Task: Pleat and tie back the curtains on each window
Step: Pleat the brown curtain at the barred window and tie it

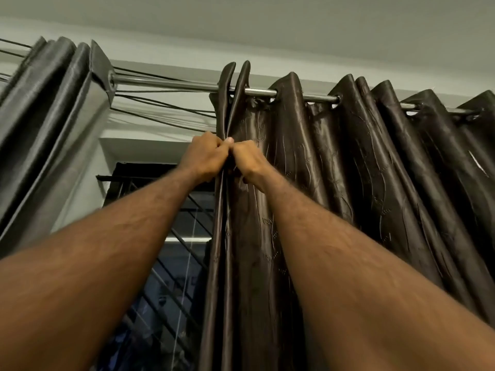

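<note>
At the left end of the curtain rod (174, 85) hangs a grey curtain (53, 124), bunched into tight folds that run down toward the lower left. Several thin dark cords (166, 105) stretch across the wall behind the bare stretch of rod, between the two curtains. Below them a window (171, 263) with dark diagonal bars shows in the gap.

The left hand (205, 158) reaches up from the lower left, its fingers curled around the leading left edge of the dark brown curtain (348, 170), pinching the outer folds just below the rod. The right hand (247, 160) sits just beside it, knuckles touching, thumb tip up, and grips the same bunch of fabric from the right side. Both holds are narrow and tight on the cloth, a short way under the rod.

The brown curtain hangs by eyelets from the middle of the rod out to its right end. Its two leftmost folds stand pressed together above the hands, while the folds further right spread in loose, wider waves. A faint embroidered vine pattern runs down the shiny fabric
</note>
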The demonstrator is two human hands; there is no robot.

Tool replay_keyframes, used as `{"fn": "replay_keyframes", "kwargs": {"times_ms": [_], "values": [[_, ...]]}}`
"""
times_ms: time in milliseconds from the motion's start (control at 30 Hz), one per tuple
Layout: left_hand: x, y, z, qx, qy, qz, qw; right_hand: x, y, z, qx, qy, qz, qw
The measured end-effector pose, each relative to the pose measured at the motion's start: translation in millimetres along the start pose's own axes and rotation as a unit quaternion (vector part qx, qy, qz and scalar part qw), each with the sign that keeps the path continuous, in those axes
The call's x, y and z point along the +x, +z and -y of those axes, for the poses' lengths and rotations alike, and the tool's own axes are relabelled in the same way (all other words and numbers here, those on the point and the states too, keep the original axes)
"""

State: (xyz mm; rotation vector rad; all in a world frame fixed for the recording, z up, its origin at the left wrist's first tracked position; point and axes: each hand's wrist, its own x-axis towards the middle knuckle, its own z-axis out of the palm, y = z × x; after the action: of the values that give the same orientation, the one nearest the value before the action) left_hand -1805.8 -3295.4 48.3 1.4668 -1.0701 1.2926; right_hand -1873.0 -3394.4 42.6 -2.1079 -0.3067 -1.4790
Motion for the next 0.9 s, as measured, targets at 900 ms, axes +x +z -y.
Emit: {"fn": "replay_keyframes", "kwargs": {"times_ms": [900], "values": [[9.7, -11.8, 20.0, 0.006, -0.017, -0.038, 0.999, 38.3, 2.2, 25.5, -0.255, -0.039, -0.066, 0.964]]}}
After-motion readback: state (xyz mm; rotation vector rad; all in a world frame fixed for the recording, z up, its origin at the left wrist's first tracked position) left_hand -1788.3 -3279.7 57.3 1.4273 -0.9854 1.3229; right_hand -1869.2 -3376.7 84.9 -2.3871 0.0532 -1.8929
